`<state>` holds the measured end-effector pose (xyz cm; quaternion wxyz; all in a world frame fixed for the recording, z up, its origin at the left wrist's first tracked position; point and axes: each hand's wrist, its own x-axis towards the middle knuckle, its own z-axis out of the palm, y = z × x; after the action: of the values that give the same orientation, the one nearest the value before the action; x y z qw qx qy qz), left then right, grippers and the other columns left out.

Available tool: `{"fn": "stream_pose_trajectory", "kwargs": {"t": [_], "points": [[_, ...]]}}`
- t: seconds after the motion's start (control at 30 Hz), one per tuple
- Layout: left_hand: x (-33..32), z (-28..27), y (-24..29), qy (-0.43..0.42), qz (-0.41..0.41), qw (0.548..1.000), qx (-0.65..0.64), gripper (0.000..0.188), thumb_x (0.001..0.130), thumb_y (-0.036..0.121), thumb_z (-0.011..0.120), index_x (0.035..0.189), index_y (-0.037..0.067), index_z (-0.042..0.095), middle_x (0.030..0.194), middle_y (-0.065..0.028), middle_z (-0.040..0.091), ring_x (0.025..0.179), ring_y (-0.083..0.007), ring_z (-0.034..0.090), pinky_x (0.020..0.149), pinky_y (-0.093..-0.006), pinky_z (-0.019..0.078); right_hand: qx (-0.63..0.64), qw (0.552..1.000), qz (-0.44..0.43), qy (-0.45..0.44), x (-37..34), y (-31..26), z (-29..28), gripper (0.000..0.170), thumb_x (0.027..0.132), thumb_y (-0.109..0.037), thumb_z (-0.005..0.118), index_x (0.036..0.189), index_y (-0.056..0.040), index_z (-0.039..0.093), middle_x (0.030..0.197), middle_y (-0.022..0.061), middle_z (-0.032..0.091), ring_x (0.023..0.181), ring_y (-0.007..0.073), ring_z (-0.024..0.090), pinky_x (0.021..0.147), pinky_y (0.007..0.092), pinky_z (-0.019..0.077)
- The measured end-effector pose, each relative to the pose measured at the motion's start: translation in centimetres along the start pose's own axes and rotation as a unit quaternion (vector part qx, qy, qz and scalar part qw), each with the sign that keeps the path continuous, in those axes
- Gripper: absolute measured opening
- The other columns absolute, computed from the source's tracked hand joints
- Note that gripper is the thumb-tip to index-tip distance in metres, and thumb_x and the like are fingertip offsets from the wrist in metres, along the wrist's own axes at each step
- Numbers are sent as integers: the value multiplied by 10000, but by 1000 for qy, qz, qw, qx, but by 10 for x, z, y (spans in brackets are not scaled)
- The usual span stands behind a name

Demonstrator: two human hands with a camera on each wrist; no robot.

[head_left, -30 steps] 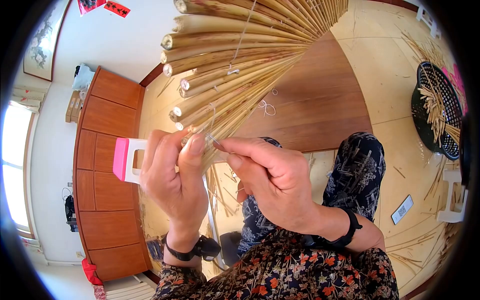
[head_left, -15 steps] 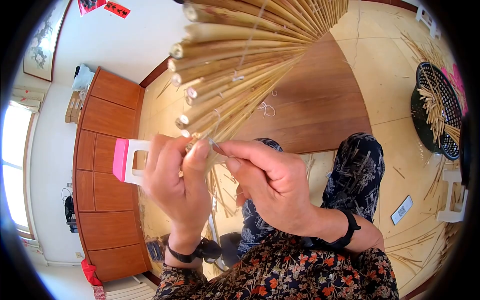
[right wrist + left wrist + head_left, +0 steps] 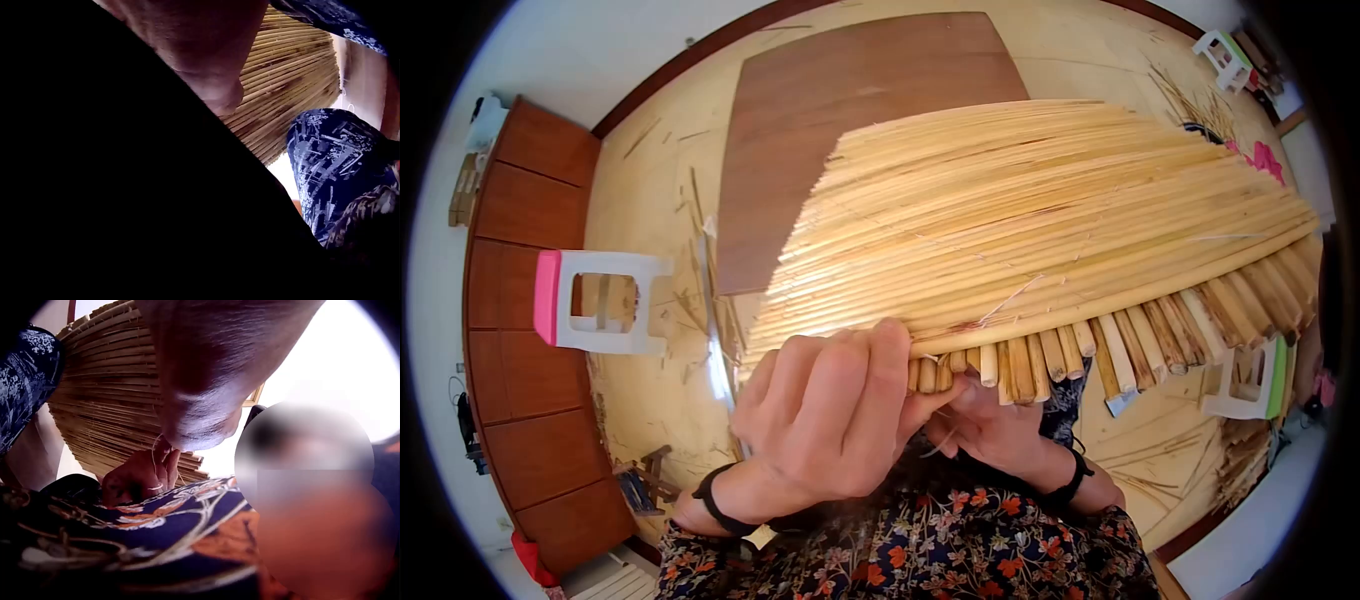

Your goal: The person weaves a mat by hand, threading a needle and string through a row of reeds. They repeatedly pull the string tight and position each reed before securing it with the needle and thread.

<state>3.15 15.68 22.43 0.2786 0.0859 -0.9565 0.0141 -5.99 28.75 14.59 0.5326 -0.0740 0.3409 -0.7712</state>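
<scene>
A fan-shaped mat of plant stalks [image 3: 1020, 230], laced with pale thread, is held up with its broad face toward the head view. My left hand [image 3: 830, 410] grips its near left corner, fingers over the outermost stalks. Close beside it, my right hand [image 3: 1000, 430] is partly hidden below the cut stalk ends, its fingers curled in a pinch. A loop of pale thread [image 3: 154, 453] runs at the right hand [image 3: 134, 478] in the left wrist view. The needle seen earlier is hidden. In the right wrist view, the mat [image 3: 287, 75] spreads behind the hand.
Ahead lies a brown board [image 3: 800, 130] on the floor. A pink-and-white stool [image 3: 610, 300] stands at left before a wooden cabinet [image 3: 530, 330]. Loose stalks [image 3: 1160, 470] are scattered on the floor at right, near a green-and-white stool [image 3: 1250, 380].
The mat has been turned over and swung to the right, its broad face now in view. My left hand has rolled back-up over the corner; my right hand has gone below the stalk ends.
</scene>
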Motion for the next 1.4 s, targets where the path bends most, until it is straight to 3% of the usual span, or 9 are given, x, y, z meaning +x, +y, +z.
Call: {"fn": "stream_pose_trajectory", "kwargs": {"t": [0.1, 0.13, 0.27, 0.43, 0.77, 0.97, 1.27, 1.37, 1.4], "points": [[-1, -1, 6, -31, 14, 999, 2, 388, 818, 303, 754, 953, -52, 678, 780, -100, 596, 621, -237, 574, 519, -319, 462, 74, 996, 47, 28, -4, 9, -11, 123, 941, -6, 596, 1063, -2, 609, 776, 63, 633, 584, 114, 592, 459, 238, 478], [-2, 0, 5, -33, 16, 999, 5, 389, 819, 299, 754, 955, -57, 676, 787, -103, 598, 626, -238, 579, 527, -320, 471, -34, 998, 23, -51, -3, 22, -34, 147, 945, -29, 605, 1092, -23, 608, 799, 52, 634, 609, 123, 593, 471, 243, 475], [-2, 1, 6, -41, 13, 999, 1, 390, 820, 282, 758, 962, -70, 668, 796, -110, 600, 640, -240, 591, 545, -323, 491, -189, 981, 8, -45, -7, 11, -28, 149, 958, -51, 595, 1106, -35, 606, 791, 38, 618, 582, 124, 569, 468, 249, 466], [3, 4, 6, -30, 21, 999, -5, 409, 820, 294, 760, 964, -77, 664, 785, -114, 596, 640, -237, 597, 541, -317, 492, -12, 1000, 2, 4, -13, 2, -14, 127, 960, -55, 587, 1082, -34, 614, 795, 38, 620, 555, 92, 538, 459, 241, 467], [4, 9, 7, -43, 84, 995, 19, 406, 884, 309, 699, 967, -86, 663, 792, -104, 604, 652, -207, 618, 552, -295, 526, -57, 995, -53, 65, -23, -7, -2, 164, 966, -50, 579, 1119, 5, 572, 879, 64, 620, 548, 84, 512, 444, 249, 474], [1, 11, 5, -43, 72, 996, 11, 443, 873, 341, 712, 973, -87, 663, 819, -108, 610, 671, -215, 628, 581, -311, 551, 21, 996, 51, 69, -23, -5, -15, 118, 973, -62, 574, 1071, 3, 585, 810, 61, 616, 536, 124, 538, 428, 262, 441], [1, 13, 6, -50, 72, 996, 11, 464, 866, 366, 718, 978, -82, 668, 800, -104, 607, 661, -217, 625, 575, -305, 545, -215, 976, 23, 12, -21, 13, -41, 109, 977, -92, 581, 903, -13, 574, 636, 34, 529, 517, 133, 532, 447, 265, 429], [1, 13, 4, -57, 81, 995, 14, 457, 864, 362, 718, 975, -78, 672, 793, -103, 605, 655, -214, 622, 573, -301, 541, -262, 964, -7, -52, -20, 10, -55, 59, 968, -57, 570, 945, -3, 577, 664, 47, 551, 565, 136, 562, 469, 264, 447], [1, 13, 4, -57, 80, 995, 13, 457, 864, 362, 718, 975, -78, 672, 793, -103, 605, 655, -214, 622, 573, -301, 541, -280, 953, 102, -52, -18, 4, -57, 145, 947, -32, 551, 1090, -7, 558, 879, 71, 591, 780, 163, 579, 616, 277, 469]]}}
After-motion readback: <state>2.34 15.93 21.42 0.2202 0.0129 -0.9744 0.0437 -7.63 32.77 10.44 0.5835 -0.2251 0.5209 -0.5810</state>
